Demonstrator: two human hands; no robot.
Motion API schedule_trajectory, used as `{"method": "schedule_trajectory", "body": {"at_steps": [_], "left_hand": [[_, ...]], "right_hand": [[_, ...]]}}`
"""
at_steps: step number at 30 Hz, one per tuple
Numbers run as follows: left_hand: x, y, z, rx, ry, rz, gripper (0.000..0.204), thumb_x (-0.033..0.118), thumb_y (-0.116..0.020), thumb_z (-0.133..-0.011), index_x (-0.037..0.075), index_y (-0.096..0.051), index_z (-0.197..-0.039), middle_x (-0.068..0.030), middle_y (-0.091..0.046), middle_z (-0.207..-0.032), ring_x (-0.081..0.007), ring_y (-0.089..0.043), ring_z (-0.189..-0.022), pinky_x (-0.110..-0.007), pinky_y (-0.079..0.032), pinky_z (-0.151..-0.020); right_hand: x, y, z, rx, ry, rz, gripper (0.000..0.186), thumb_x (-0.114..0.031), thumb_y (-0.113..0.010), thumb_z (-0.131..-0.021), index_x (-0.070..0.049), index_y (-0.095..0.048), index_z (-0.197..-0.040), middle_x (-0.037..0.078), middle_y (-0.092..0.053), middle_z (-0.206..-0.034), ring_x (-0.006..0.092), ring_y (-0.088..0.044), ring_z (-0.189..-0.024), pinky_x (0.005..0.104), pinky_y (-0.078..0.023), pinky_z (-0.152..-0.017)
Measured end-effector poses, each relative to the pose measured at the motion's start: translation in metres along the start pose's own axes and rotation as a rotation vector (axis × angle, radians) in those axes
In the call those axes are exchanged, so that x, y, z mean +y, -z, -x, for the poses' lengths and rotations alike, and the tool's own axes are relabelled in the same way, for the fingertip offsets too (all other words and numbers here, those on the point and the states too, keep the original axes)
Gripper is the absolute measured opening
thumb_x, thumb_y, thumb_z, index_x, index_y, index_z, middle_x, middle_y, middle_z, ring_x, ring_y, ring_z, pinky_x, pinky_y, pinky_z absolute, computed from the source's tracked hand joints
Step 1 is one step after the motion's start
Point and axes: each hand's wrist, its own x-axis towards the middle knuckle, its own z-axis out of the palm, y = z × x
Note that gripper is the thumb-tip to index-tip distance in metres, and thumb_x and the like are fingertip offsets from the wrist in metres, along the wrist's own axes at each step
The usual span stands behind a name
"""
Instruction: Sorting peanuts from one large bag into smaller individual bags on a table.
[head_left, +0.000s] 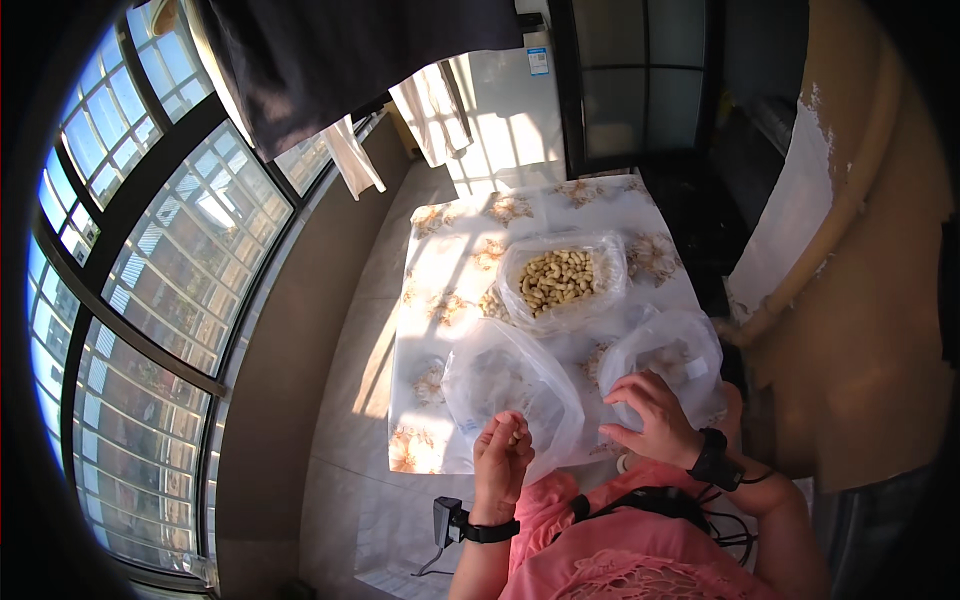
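Unshelled peanuts [557,281] fill a clear plastic bag [613,262] that stands open in the middle of the table. In front of me, my left hand [501,458] is closed, with a small pale peanut [516,437] showing between thumb and fingers. It hangs at the near side of a wide-open clear bag [462,385], which looks mostly see-through inside. My right hand [655,418] holds nothing visible; its thumb and curved fingers are apart. Behind it, close to the fingers, is another clear bag [697,347] with something pale in it, too faint to name.
The table [550,210] wears a white cloth with brown flowers. Barred windows [190,250] line the left, with a dark cloth [370,60] and white garments [432,112] hanging nearby. A white cabinet [510,110] and dark framed door [640,90] stand beyond; a pipe [845,215] runs at right.
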Motion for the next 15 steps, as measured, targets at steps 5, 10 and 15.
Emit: {"method": "schedule_trajectory", "body": {"at_steps": [5, 10, 15], "left_hand": [[0.003, 0.002, 0.005, -0.029, 0.056, -0.104, 0.018, 0.023, -0.06, -0.1, 0.007, -0.062, -0.091, -0.0001, -0.056, -0.077, -0.0065, -0.038, -0.056, -0.02, -0.027, -0.048], [0.01, -0.027, 0.029, -0.296, 0.062, -0.523, 0.034, 0.025, -0.065, -0.099, 0.004, -0.061, -0.073, 0.0027, -0.052, -0.063, -0.0041, -0.041, -0.055, -0.023, -0.03, -0.049], [-0.021, -0.006, 0.033, -0.712, 0.212, -0.834, 0.04, 0.034, -0.062, -0.1, 0.003, -0.063, -0.075, 0.0038, -0.054, -0.064, -0.003, -0.044, -0.059, -0.024, -0.035, -0.053]], "right_hand": [[0.021, 0.01, 0.02, -0.064, -0.144, 0.088, 0.038, -0.018, -0.082, -0.072, -0.008, -0.06, -0.102, 0.008, -0.059, -0.106, 0.0292, -0.055, -0.104, 0.0419, -0.041, -0.094], [0.049, 0.001, 0.03, -0.222, 0.005, 0.172, 0.023, -0.008, -0.072, -0.072, -0.009, -0.065, -0.094, 0.004, -0.062, -0.101, 0.0261, -0.056, -0.101, 0.0405, -0.04, -0.093], [0.058, -0.005, 0.026, -0.176, 0.071, 0.202, 0.017, -0.004, -0.067, -0.074, -0.01, -0.068, -0.089, 0.001, -0.064, -0.096, 0.0235, -0.057, -0.101, 0.0419, -0.039, -0.096]]}}
